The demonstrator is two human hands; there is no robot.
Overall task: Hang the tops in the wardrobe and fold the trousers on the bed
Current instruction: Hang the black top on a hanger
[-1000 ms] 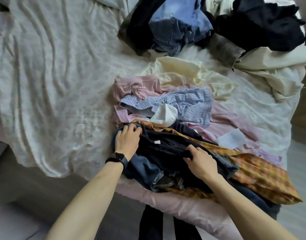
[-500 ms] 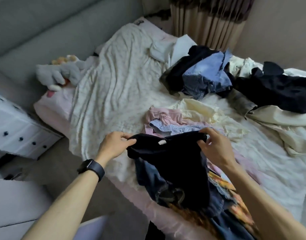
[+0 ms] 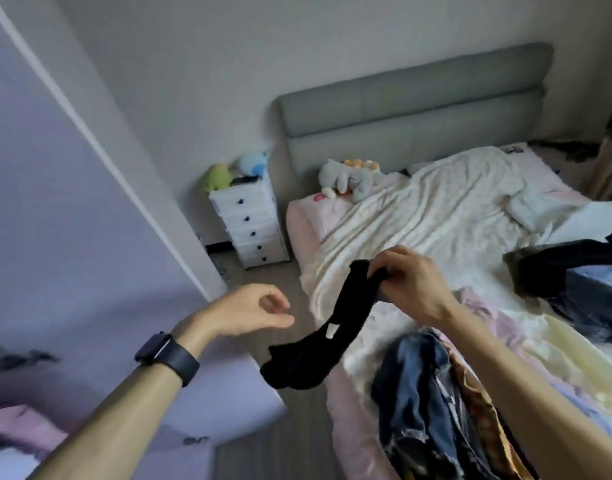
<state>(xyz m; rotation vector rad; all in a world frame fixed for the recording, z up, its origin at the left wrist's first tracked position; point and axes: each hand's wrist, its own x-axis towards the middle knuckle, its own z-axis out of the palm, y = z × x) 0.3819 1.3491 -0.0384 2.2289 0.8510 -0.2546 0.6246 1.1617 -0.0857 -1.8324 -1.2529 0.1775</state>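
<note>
– the bed (image 3: 304,216) is a heap. where's the black top (image 3: 332,327)?
– dangling beside its edge, bunched in the right hand (image 3: 412,282); left hand (image 3: 249,310) loose, empty. soft, light, floppy; i'd take it by the shoulders

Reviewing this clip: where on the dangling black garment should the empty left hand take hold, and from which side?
Probably the loose lower end of the black garment, approached from the left. The right hand pinches only the top end, so the cloth hangs as a bunched, slanted strip whose free end lies nearest the left hand.
</note>
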